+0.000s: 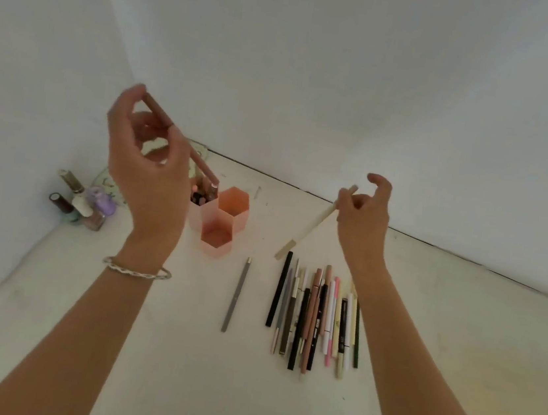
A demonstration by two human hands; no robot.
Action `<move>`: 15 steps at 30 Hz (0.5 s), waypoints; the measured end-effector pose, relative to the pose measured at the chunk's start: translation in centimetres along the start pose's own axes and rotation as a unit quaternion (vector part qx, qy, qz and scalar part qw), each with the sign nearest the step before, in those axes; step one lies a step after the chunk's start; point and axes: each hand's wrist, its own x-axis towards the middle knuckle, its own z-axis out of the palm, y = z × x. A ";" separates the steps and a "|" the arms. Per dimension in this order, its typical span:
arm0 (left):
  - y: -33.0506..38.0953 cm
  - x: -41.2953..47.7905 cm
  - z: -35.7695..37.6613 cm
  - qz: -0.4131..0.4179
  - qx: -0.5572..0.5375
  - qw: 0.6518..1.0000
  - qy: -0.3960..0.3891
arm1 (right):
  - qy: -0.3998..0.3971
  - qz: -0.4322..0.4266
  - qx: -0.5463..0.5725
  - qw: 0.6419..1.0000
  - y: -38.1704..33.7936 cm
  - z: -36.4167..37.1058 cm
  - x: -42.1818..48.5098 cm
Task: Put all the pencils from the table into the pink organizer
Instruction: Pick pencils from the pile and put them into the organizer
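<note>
Left hand [154, 161] raised, fingers pinching a brown pencil [184, 143], tip angled down over the organizer [219, 218] just below it; rear cell already holds pencils. Right hand [363, 215] grips a cream pencil [311, 225]. Remaining pencils [314, 315] lie on the surface [177, 368] beneath the right wrist.

Home vanity corner: nail-polish bottles [83, 205], white table [179, 351].

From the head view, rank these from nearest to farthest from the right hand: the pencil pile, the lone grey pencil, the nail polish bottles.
1. Pencil pile, just below the right hand.
2. Grey pencil, left of the pile.
3. Nail polish bottles, far left corner.
</note>
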 end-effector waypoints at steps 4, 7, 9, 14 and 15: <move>-1.7 3.2 -1.1 0.021 0.030 0.999 0.021 | 0.070 -0.066 0.126 0.987 -3.5 1.0 -0.4; -4.7 2.2 -1.2 0.011 0.099 0.993 -0.062 | 0.095 -0.106 0.186 0.972 -5.0 2.2 -1.6; -6.8 1.1 -1.2 0.020 0.149 0.981 -0.122 | 0.097 -0.124 0.206 0.966 -5.7 3.4 -2.3; -9.5 -0.9 -2.5 0.026 0.225 0.948 -0.225 | 0.061 -0.179 0.196 0.962 -6.4 7.0 -3.8; -9.6 -0.9 -2.9 0.022 0.220 0.954 -0.203 | 0.052 -0.198 0.187 0.961 -6.5 7.8 -4.1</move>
